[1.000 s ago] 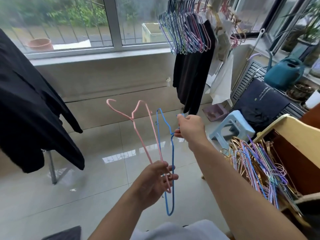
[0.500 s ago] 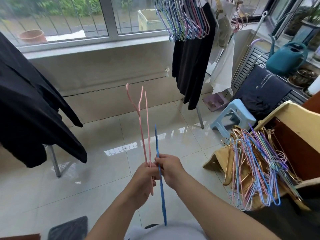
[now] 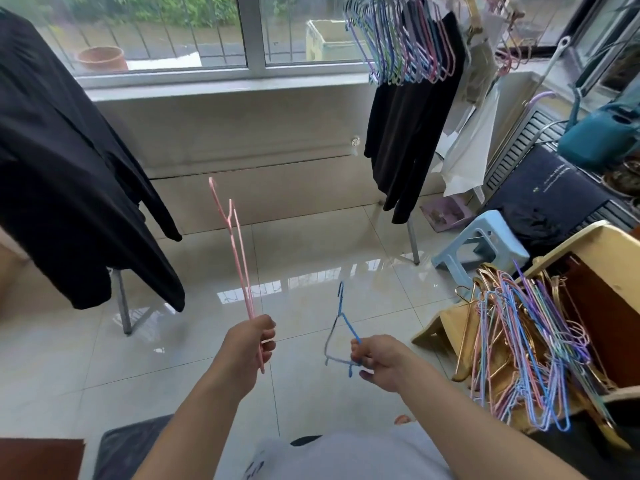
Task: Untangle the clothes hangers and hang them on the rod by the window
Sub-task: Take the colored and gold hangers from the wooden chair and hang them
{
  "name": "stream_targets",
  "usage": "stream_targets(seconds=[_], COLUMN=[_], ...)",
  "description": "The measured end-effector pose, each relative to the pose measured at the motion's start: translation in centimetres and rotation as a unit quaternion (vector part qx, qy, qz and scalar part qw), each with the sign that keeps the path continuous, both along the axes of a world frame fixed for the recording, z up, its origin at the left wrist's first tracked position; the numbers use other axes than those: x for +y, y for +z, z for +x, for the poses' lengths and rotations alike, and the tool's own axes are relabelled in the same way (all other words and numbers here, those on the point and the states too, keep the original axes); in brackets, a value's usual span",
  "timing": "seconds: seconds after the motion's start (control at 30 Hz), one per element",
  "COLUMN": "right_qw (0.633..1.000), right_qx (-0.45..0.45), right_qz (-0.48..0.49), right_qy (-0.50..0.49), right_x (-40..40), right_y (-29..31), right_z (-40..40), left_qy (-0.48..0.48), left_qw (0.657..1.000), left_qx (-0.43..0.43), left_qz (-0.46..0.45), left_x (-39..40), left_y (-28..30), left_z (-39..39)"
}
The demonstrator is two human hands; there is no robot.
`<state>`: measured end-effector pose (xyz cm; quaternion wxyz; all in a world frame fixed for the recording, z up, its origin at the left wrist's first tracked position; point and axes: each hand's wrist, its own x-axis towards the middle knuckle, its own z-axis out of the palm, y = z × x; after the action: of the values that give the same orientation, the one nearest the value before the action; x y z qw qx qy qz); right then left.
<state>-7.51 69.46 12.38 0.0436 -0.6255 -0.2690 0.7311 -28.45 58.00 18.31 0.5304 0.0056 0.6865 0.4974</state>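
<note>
A pale blue plastic step stool [image 3: 481, 249] stands on the glossy tiled floor [image 3: 311, 258]. A teal watering can [image 3: 602, 133] sits at far right (partly cropped), and a terracotta pot [image 3: 101, 58] rests outside the window.

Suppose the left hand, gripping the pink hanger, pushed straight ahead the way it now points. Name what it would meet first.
Probably nothing nearby: ahead of the left hand and its pink hanger is open tiled floor, then the low wall under the window. Depth is uncertain.

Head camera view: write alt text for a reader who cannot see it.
A person's left hand holds a pink hanger and the right hand a blue hanger, apart, above a tiled floor. A tangled hanger pile lies right; more hangers hang by the window.
</note>
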Motion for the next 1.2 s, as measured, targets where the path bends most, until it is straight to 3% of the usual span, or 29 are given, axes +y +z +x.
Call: stream_targets(seconds=[0.17,0.37,0.63,0.73,0.9,1.2], right_qw=[0.997,0.982,0.918,0.913,0.938,0.897], right_qx=[-0.045,-0.062,-0.020,0.022,0.117,0.156], right_qz=[0.063,0.161,0.395,0.402,0.313,0.402], right_qy=[-0.007,-0.075,0.029,0.066,0.095,0.098], right_x=[3.6,11.5,21.7,24.5,27.7,33.9], right_y=[2.2,6.8,17.0,19.7,23.2,27.7], right_z=[-0.1,-1.0,-1.6,-0.7,0.1,-4.6], left_qy=[0.005,-0.039,-0.029,-0.020,0.032,0.084], left_qw=[1.000,0.991,0.967,0.953,0.945,0.931], left_qx=[0.016,0.095,0.197,0.244,0.255,0.287], left_qz=[-0.003,0.081,0.162,0.179,0.201,0.210], left_x=[1.4,6.3,13.4,16.4,20.7,24.5], left_y=[0.6,6.6,16.8,18.9,20.9,22.8], left_z=[-0.5,-1.8,-1.7,-1.4,-0.4,-2.7])
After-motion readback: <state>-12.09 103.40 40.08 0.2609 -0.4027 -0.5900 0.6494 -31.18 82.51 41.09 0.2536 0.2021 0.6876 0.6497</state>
